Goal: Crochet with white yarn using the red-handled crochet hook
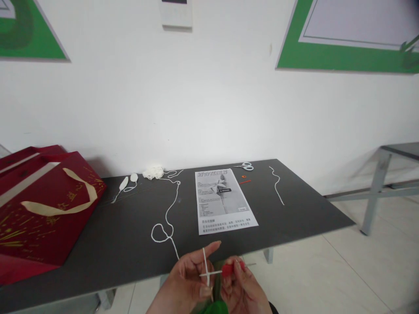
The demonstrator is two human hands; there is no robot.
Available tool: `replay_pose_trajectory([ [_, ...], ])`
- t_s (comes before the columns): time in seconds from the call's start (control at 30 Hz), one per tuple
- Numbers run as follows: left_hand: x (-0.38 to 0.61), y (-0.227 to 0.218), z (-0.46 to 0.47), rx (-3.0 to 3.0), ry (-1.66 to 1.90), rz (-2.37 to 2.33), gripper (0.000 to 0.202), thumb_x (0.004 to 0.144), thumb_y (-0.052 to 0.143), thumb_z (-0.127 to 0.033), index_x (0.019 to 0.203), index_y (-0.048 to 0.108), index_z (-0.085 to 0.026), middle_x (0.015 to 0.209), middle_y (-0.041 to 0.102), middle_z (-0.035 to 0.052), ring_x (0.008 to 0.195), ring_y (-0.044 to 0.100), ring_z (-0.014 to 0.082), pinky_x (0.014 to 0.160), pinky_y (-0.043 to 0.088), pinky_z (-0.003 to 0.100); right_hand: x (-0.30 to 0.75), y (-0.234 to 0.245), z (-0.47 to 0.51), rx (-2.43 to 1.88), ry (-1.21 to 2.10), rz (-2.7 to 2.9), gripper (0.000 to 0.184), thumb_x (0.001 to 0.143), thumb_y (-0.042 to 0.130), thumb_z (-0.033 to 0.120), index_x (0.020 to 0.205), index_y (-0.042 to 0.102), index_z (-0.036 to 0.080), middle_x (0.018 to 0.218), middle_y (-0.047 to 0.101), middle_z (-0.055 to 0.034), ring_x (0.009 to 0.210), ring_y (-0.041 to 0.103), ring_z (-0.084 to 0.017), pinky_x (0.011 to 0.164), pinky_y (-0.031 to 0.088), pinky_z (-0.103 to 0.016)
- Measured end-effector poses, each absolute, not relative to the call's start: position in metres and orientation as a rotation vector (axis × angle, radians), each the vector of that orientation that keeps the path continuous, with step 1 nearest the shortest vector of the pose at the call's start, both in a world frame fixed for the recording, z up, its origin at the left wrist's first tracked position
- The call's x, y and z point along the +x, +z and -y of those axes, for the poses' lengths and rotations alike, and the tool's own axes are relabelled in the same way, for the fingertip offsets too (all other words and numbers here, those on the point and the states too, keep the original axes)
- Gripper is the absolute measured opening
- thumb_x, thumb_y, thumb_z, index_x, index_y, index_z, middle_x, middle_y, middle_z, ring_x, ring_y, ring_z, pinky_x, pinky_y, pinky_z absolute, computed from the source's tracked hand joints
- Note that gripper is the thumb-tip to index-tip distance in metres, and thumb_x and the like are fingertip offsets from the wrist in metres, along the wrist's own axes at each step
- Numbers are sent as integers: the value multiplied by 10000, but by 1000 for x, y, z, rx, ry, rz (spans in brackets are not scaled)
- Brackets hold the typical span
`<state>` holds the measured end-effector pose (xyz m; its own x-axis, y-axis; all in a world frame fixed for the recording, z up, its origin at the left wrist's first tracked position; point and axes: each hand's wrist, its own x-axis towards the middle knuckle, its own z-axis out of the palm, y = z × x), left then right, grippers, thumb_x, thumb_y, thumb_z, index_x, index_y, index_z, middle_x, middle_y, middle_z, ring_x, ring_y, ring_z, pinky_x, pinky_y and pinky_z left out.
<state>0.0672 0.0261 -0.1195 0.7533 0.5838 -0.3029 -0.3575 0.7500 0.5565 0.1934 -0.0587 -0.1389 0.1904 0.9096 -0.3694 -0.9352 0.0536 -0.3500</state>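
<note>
My left hand (185,279) is closed on white yarn (205,261), which runs over the raised index finger and down to the thumb. A crochet hook (226,270) with a red grip sits in the closed fingers of my right hand (244,290). Its thin shaft points left and crosses the yarn in front of my left hand. From there the strand trails across the dark table (137,244) to a loose white yarn bundle (153,172) by the wall. The exact loop at the hook tip is too small to tell.
Red gift bags (73,179) stand at the left. Two white crocheted pieces (123,183) lie near them. A printed sheet (225,220) is mid-table, with scissors (247,166), a small orange item (243,176), a red stick (245,182) and a yarn length (277,183) to its right.
</note>
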Motion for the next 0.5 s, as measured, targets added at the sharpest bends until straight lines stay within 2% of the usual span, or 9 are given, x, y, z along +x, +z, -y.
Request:
replay_pose_trajectory([
  [0.13, 62, -128, -22, 641, 507, -465, 816, 499, 919, -71, 1254, 684, -272, 595, 631, -44, 529, 524, 87, 470, 344, 179, 191, -140, 57, -636, 1363, -38, 219, 696, 891, 280, 798, 755, 142, 618, 759, -29, 522, 668, -94, 543, 540, -177],
  [0.2, 61, -132, -21, 687, 531, -443, 822, 535, 920, -114, 1292, 653, -288, 603, 621, -46, 559, 527, 94, 514, 369, 194, 191, -139, 57, -656, 1346, -35, 235, 686, 897, 288, 804, 755, 142, 620, 759, -30, 522, 663, -95, 539, 537, -180],
  [0.4, 66, -145, -19, 661, 541, -497, 601, 472, 939, -116, 1048, 799, -213, 577, 627, -28, 560, 554, 107, 554, 403, 219, 192, -136, 54, -623, 1302, -39, 233, 671, 908, 276, 792, 757, 145, 692, 792, -47, 585, 692, -101, 578, 543, -176],
  [0.5, 68, -146, -19, 638, 547, -498, 659, 488, 926, -108, 1113, 773, -246, 575, 631, -30, 543, 542, 100, 520, 384, 205, 192, -137, 53, -639, 1291, -26, 235, 675, 905, 279, 798, 757, 146, 695, 788, -47, 591, 687, -104, 580, 536, -182],
])
